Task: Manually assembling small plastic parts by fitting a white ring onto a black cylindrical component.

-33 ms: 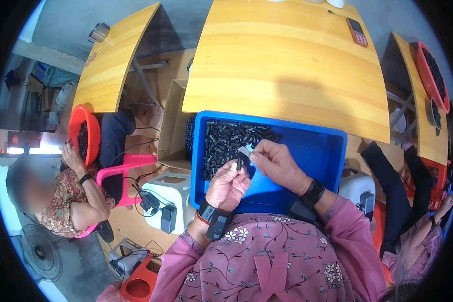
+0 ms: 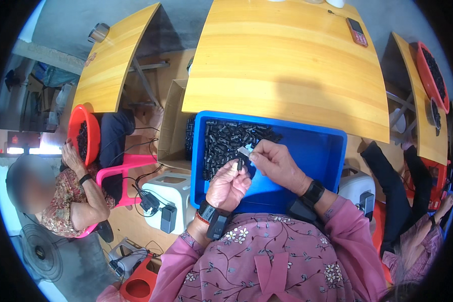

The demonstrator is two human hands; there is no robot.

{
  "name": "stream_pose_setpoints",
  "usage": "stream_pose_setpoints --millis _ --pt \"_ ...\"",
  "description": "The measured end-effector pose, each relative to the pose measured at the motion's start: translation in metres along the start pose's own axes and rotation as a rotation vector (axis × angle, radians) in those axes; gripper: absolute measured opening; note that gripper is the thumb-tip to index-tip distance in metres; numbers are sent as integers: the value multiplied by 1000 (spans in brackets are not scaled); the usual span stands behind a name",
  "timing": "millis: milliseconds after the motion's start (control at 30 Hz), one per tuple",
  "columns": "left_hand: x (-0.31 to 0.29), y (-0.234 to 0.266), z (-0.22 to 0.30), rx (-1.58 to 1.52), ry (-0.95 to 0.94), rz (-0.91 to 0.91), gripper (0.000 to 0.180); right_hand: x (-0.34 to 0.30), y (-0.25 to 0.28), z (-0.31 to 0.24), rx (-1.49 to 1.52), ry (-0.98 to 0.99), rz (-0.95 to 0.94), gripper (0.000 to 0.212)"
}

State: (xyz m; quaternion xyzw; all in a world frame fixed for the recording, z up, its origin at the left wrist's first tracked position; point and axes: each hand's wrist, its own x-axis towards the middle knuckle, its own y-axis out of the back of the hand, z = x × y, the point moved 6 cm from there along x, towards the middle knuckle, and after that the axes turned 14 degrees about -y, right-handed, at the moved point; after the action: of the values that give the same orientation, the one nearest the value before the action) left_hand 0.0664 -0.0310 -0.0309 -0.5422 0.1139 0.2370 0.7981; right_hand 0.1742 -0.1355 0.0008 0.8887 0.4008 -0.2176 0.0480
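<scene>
My left hand [image 2: 229, 186] is closed, pinching a small black plastic part [image 2: 239, 164] between thumb and fingers, with a pale covering on one fingertip. Just to its right, my right hand [image 2: 276, 162] grips a small flat blade [image 2: 244, 150] with a bit of light blue beside it; its handle is hidden in the fingers. The blade's tip points left, slightly above the black part and apart from it. Both hands are over a blue tray [image 2: 307, 130]. Many similar black parts [image 2: 226, 141] lie heaped in its left side.
A wooden table [image 2: 287, 60] stands beyond the tray, with a phone [image 2: 357, 31] on it. A cardboard box [image 2: 173, 126] and a white stool [image 2: 168, 194] are at the left. Left of them, a co-worker's hand [image 2: 73, 157] touches a red basin [image 2: 89, 133]. Another person's legs [image 2: 387, 176] are at right.
</scene>
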Motion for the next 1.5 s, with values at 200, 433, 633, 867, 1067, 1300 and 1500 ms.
stream_pose_setpoints --millis 200,433,633,867,1067,1300,1500 --pt "-1 -3 0 -16 22 -16 11 -4 -10 -5 61 -9 -83 16" --pt "1 0 0 -18 -2 11 9 0 -12 2 -43 89 -66 14" --pt "-5 -6 18 59 -120 42 11 -7 -12 -6 -176 139 -43 15" --pt "1 10 130 148 -745 112 18 -2 5 -5 -38 20 90 18" --pt "15 69 164 83 -764 398 43 1 0 1 -120 31 108 16" --pt "1 59 152 274 -843 363 43 2 -8 -11 -413 178 141 20" --pt "-6 36 133 341 -858 244 27 7 -23 -8 -964 249 110 16"
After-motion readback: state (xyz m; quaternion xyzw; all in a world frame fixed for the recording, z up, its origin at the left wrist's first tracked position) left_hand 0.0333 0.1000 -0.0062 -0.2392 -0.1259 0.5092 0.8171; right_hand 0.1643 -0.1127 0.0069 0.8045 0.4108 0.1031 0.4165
